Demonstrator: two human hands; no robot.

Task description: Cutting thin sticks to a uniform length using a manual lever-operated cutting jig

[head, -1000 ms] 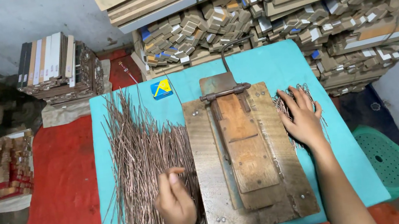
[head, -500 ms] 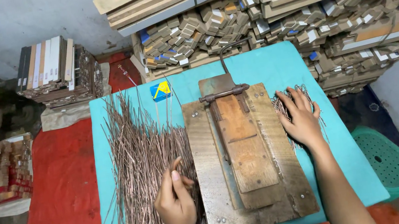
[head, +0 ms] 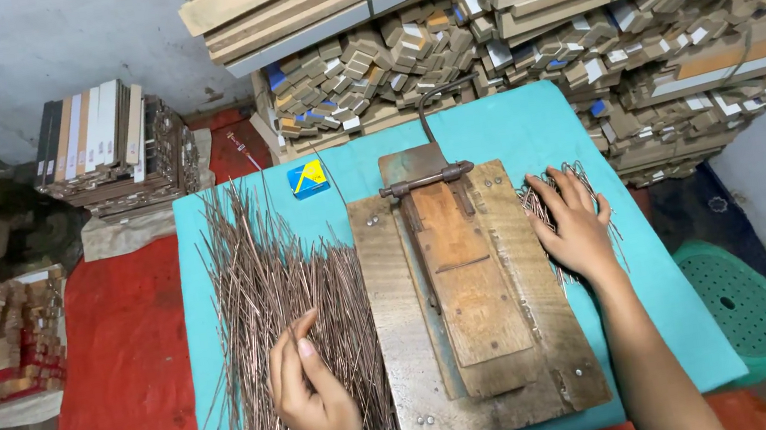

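the long copper rods [head: 283, 291] lie in a heap at the lower left of the frame, their long axis running top to bottom, directly under the left hand [head: 314, 397], whose curled fingers pinch a few. the right hand [head: 575, 227] rests flat, open, on the shorter rods [head: 542, 196] right of the wooden jig [head: 472, 303].

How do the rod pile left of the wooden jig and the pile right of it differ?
The left rod pile is much larger and its rods look longer, lying roughly lengthwise; the right pile is small and looser. The left hand pinches rods at the left pile's near part; the right hand lies flat over the right pile. Both are thin coppery rods on the turquoise table.
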